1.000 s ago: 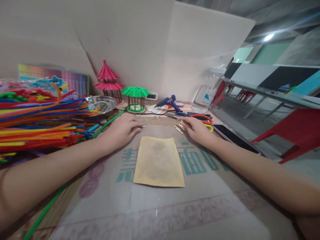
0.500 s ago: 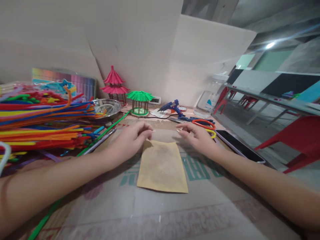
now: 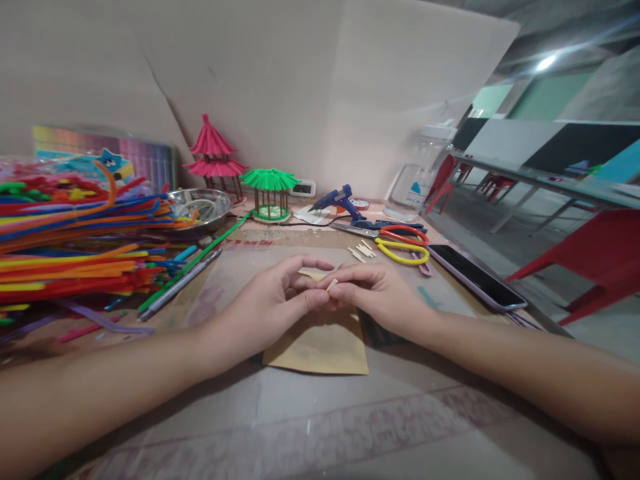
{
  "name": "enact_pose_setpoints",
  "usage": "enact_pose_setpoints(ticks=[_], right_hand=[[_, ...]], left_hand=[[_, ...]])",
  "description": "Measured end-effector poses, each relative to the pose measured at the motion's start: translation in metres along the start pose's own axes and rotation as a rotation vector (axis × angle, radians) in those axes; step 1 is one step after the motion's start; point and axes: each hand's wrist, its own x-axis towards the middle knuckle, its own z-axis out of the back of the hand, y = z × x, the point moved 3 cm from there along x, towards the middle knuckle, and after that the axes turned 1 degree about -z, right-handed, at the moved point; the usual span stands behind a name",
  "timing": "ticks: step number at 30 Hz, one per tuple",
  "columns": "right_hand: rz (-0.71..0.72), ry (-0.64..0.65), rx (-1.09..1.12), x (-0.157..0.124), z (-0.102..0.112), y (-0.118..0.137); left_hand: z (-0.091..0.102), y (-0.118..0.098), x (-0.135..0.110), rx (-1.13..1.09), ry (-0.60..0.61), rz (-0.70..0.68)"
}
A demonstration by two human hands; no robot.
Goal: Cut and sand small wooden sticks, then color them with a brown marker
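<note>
My left hand (image 3: 277, 293) and my right hand (image 3: 377, 293) meet over a tan sheet (image 3: 317, 350) that looks like sandpaper. A short pale wooden stick piece (image 3: 332, 285) is pinched at the thumbs and fingertips, right where both hands touch. The right thumb and index finger close on it, and the left thumb tip presses beside it. Part of the sheet's upper half is hidden under the hands. Beyond the right hand lie several similar wooden stick pieces (image 3: 362, 251).
Scissors (image 3: 403, 252) and a phone (image 3: 475, 277) lie to the right. A blue glue gun (image 3: 337, 200), a water bottle (image 3: 413, 180), a green-roofed model (image 3: 271, 193) and a pink-roofed model (image 3: 213, 150) stand behind. Pipe cleaners (image 3: 75, 267) pile up at left, near a metal bowl (image 3: 200, 210).
My hands were apart at the sheet's far edge; they have come together over it, with a stick piece now between the fingertips. The view has shifted slightly.
</note>
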Motion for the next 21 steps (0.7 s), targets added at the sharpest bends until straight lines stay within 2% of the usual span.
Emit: enact_pose_setpoints(ticks=[7, 15, 21], right_hand=[[-0.041, 0.087, 0.16, 0.002, -0.001, -0.004], [-0.06, 0.098, 0.228, 0.002, 0.0, -0.01], [-0.066, 0.085, 0.226, 0.003, 0.001, -0.012]], left_hand=[[-0.002, -0.007, -0.004, -0.086, 0.019, -0.035], [-0.004, -0.005, -0.003, -0.185, 0.052, -0.024], [-0.004, -0.002, -0.002, -0.119, 0.022, -0.018]])
